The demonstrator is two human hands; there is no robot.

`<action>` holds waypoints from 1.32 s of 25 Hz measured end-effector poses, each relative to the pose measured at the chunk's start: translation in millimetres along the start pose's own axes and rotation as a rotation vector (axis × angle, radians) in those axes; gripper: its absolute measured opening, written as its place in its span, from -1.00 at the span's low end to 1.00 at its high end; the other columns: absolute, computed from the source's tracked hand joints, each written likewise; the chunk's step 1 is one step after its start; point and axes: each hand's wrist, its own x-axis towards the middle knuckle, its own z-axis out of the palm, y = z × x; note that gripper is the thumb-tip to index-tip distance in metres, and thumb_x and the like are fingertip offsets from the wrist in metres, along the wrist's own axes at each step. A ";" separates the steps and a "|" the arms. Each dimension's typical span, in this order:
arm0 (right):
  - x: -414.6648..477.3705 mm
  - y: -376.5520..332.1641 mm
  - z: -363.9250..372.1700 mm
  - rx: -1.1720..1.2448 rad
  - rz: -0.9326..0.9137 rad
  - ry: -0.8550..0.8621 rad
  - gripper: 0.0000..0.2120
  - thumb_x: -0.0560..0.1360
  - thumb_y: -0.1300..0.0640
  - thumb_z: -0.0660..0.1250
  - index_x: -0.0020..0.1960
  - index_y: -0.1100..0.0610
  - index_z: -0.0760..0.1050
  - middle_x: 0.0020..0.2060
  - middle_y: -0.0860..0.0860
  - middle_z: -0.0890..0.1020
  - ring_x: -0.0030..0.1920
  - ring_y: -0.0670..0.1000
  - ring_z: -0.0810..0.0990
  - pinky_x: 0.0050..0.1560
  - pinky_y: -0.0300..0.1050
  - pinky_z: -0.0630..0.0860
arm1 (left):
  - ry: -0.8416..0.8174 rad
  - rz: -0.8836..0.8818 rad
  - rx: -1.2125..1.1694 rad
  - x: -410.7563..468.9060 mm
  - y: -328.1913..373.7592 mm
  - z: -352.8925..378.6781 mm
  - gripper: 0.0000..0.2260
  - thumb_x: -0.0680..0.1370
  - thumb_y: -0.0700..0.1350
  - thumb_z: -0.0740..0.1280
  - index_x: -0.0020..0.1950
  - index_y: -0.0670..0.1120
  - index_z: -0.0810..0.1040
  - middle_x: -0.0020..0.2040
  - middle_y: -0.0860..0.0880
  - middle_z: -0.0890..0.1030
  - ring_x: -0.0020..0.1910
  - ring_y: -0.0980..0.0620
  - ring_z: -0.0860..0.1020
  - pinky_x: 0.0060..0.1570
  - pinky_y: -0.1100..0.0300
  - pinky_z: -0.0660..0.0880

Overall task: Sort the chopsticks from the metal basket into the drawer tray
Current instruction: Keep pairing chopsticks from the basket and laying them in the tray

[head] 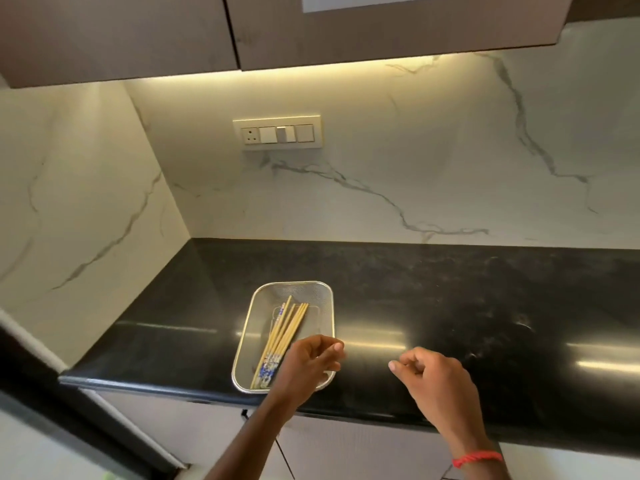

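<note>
A rectangular metal mesh basket (259, 299) sits on the black counter near its front edge. Several bamboo chopsticks (285, 329) with blue patterned ends lie in it, pointing away and to the right. My left hand (310, 363) hovers over the basket's near right corner, fingers loosely curled, holding nothing. My right hand (433, 379) hangs over the counter to the right of the basket, fingers half curled and empty, with a red thread band on the wrist. No drawer tray is in view.
The glossy black counter (450, 306) runs to the right and back to a marble wall. A switch plate (277, 132) is on that wall. Dark upper cabinets (346, 26) hang overhead. Pale cabinet fronts (194, 424) show below the counter edge.
</note>
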 end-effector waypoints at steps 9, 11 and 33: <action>42.3 -113.7 84.5 0.086 -0.099 -0.174 -0.79 0.42 -0.16 0.45 -0.10 -0.04 0.66 -0.26 -0.16 0.70 -0.29 -0.20 0.64 -0.25 -0.27 0.63 | 0.133 -0.084 -0.187 42.0 -24.2 -104.8 -0.81 0.58 -0.01 0.37 0.05 -0.11 0.66 -0.05 -0.05 0.74 -0.03 -0.05 0.70 -0.01 0.06 0.62; 53.9 -130.6 112.7 0.119 -0.075 -0.235 -0.78 0.41 -0.14 0.46 -0.07 -0.02 0.66 -0.22 -0.14 0.70 -0.23 -0.19 0.64 -0.17 -0.20 0.65 | 0.137 -0.097 -0.224 52.3 -27.7 -125.3 -0.83 0.59 -0.04 0.35 0.05 -0.11 0.65 -0.04 -0.07 0.74 -0.05 -0.04 0.70 -0.06 0.10 0.62; 90.5 -186.8 182.2 0.492 0.028 0.014 -0.82 0.49 0.17 0.42 0.06 -0.03 0.66 -0.05 -0.10 0.64 -0.07 -0.15 0.61 -0.10 -0.34 0.57 | -0.167 -0.338 -0.376 96.7 -55.1 -185.7 -0.53 0.61 0.21 0.18 0.14 -0.16 0.63 0.05 -0.23 0.70 0.01 -0.26 0.69 -0.14 -0.11 0.67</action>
